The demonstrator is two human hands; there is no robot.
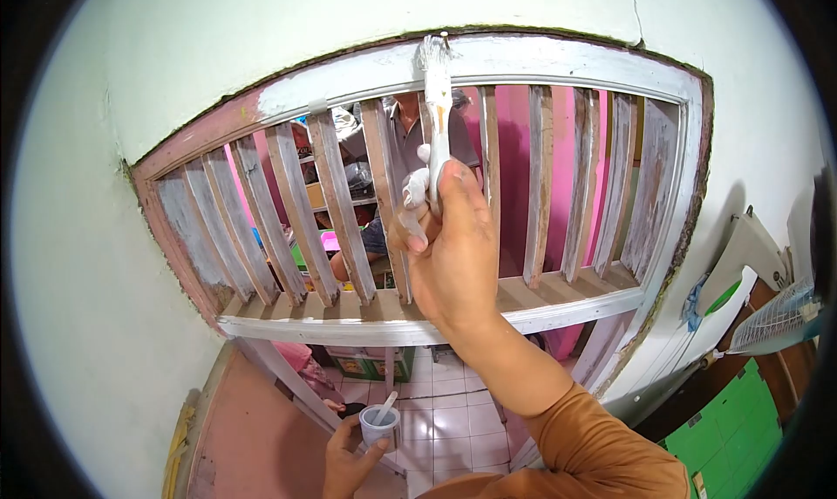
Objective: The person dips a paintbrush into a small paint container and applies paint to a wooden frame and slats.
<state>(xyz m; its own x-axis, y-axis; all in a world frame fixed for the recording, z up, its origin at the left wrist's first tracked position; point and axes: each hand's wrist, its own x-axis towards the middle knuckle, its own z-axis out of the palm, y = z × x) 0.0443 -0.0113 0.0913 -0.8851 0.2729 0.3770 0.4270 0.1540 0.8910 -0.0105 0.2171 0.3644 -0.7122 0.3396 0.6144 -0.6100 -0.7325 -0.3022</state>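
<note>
Your right hand [458, 246], raised, gripped a white-smeared paintbrush [438, 120], its bristles [433, 59] up at the top rail [558, 59] of the slatted frame. Rail was white there, pinkish-brown toward its left end. Lower down, your left hand [350, 455] clasped a small cup [380, 434]; a pale stick [385, 407] leaned inside. A person [406, 142] stood beyond the slats [539, 185].

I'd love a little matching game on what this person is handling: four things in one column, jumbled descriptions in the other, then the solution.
Things
1. Paintbrush
2. Cup
3. Top beam
4. Sleeve

Descriptions
A. Plain brown
B. Held bristles-up in the right hand
C. Mostly white, with pink towards its left end
D. Held low in the left hand

Right pairs: 1-B, 2-D, 3-C, 4-A
</note>
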